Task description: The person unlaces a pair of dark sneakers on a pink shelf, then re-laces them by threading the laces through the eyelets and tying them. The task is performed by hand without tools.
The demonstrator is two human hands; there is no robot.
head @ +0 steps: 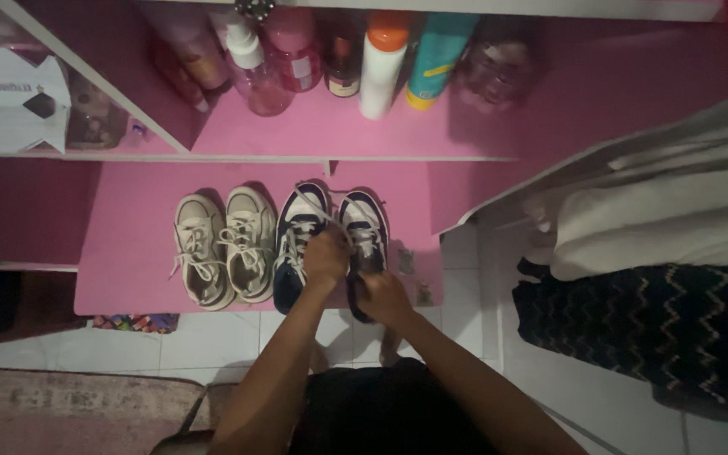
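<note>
Both hands point(355, 278) on navy canvas sneaker point(364, 244)

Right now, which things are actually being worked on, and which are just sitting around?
In hand: left hand and right hand on the dark sneakers, at their laces.
Lying about: beige sneakers, bottles on the upper shelf, folded towels.

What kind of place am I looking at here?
Probably a home bedroom or closet corner: a pink shelf unit holds two pairs of sneakers, toiletry bottles stand on the shelf above, and folded clothes lie stacked to the right.
</note>
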